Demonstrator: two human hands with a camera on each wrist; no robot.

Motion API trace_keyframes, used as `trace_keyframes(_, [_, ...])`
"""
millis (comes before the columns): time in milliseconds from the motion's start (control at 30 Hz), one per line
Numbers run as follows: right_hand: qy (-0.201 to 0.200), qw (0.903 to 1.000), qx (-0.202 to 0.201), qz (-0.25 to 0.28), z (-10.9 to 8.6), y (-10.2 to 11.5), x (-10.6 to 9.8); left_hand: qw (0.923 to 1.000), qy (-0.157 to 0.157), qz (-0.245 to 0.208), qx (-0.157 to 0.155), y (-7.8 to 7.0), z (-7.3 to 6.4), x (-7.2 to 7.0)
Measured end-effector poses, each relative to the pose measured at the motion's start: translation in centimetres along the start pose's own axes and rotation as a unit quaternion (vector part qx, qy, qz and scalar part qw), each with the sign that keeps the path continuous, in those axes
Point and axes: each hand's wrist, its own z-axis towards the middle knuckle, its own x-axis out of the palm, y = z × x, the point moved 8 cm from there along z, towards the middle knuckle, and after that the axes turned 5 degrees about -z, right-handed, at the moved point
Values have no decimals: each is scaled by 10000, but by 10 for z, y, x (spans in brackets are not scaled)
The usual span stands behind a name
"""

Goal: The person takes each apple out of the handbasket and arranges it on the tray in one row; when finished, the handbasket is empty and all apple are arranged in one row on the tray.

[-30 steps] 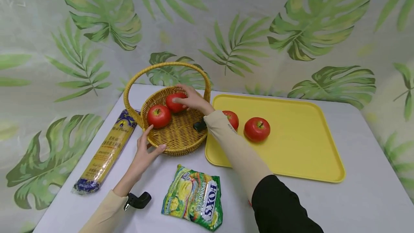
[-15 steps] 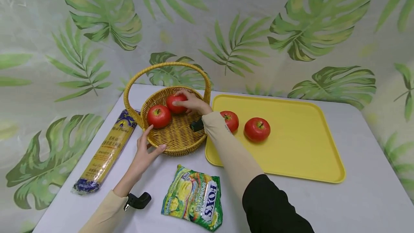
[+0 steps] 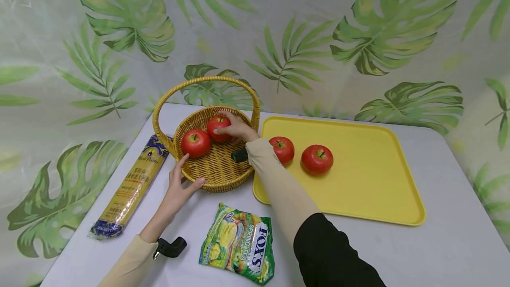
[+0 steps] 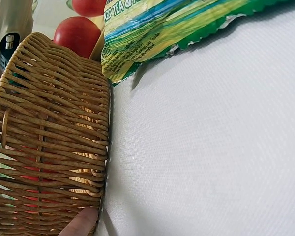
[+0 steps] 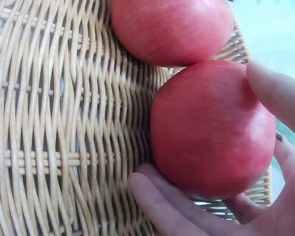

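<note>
A wicker basket [image 3: 217, 167] with a tall arched handle stands at the table's back left, two red apples in it. My right hand [image 3: 235, 128] reaches inside and grips the rear apple [image 3: 217, 127], thumb on one side and fingers on the other in the right wrist view. Against that one sits the second apple [image 5: 172, 29]. At the basket's near side is my left hand [image 3: 178, 189], its thumb and index finger spread against the rim. One left fingertip [image 4: 83, 219] shows low on the woven wall in the left wrist view.
Right of the basket lies a yellow tray [image 3: 370, 172] bearing two more apples [image 3: 317, 159]. A spaghetti packet [image 3: 133, 185] is to the left. In front lies a green FOX'S Spring Tea bag [image 3: 241, 242]. A leaf-printed cloth [image 3: 287, 52] hangs behind the table.
My right hand has drawn the rear apple slightly right and toward the front inside the basket. The left hand, the basket and the other apples stay where they were.
</note>
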Motion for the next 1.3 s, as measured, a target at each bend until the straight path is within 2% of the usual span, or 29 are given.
trace_keyframes(167, [36, 9997, 12, 226, -1, -2, 1, 10000, 14, -40, 10, 0, 0, 1])
trace_keyframes(367, [-102, 9992, -64, 374, -4, 0, -1, 10000, -14, -19, -75, 2, 1, 1])
trace_keyframes(500, [-138, 9983, -285, 496, -8, 3, -5, 10000, -19, 2, -71, 2, 1, 1])
trace_keyframes(700, [-50, 9966, -744, 356, -18, 12, -11, 10000, -13, 41, -17, 1, 0, 1])
trace_keyframes(1000, [235, 9900, -1387, -41, -43, 31, -21, 10000, 25, 38, 18, 0, 0, 1])
trace_keyframes(1300, [582, 9804, -1844, -386, -81, 43, -29, 10000, 25, 19, 2, -1, -1, 1])
